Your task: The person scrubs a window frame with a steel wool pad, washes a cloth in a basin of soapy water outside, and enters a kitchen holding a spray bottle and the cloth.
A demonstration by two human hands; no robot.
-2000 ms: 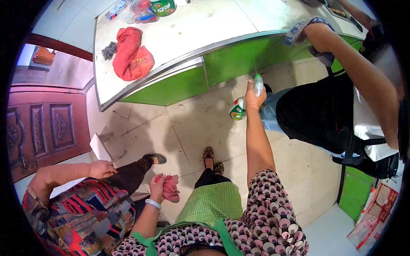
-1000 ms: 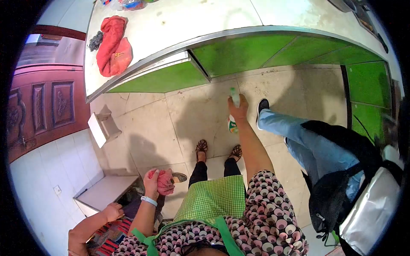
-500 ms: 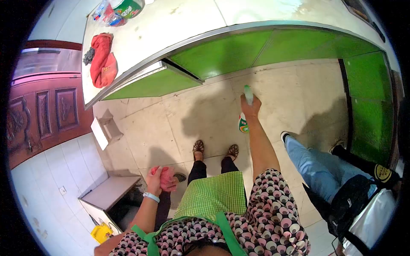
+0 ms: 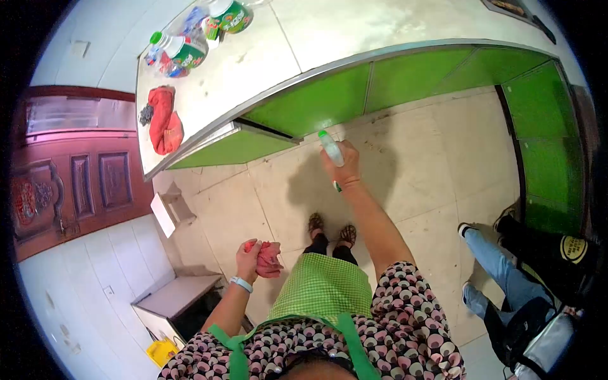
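My right hand (image 4: 342, 166) is wrapped round the neck of a spray bottle (image 4: 330, 148) with a green nozzle tip, held out over the floor near the green cabinet fronts. Most of the bottle's body is hidden by the hand; a bit of its label shows below. Crumpled in my left hand (image 4: 247, 261) is a pink cloth (image 4: 269, 259), held in front of the green checked apron (image 4: 323, 285). On the white counter (image 4: 272, 69) lie a red cloth (image 4: 166, 120) and a dark scouring pad (image 4: 146, 114).
Two labelled bottles (image 4: 190, 52) (image 4: 233, 17) stand at the counter's far left. A small white stool (image 4: 163, 215) is on the floor by the wooden door (image 4: 76, 183). A low cabinet (image 4: 177, 296) stands at lower left. A person in jeans (image 4: 497, 259) is at the right.
My right hand has moved left with the spray bottle, nearer the cabinet fronts. More of the counter's bottles show. The person in jeans is farther right; the co-worker at left has left view.
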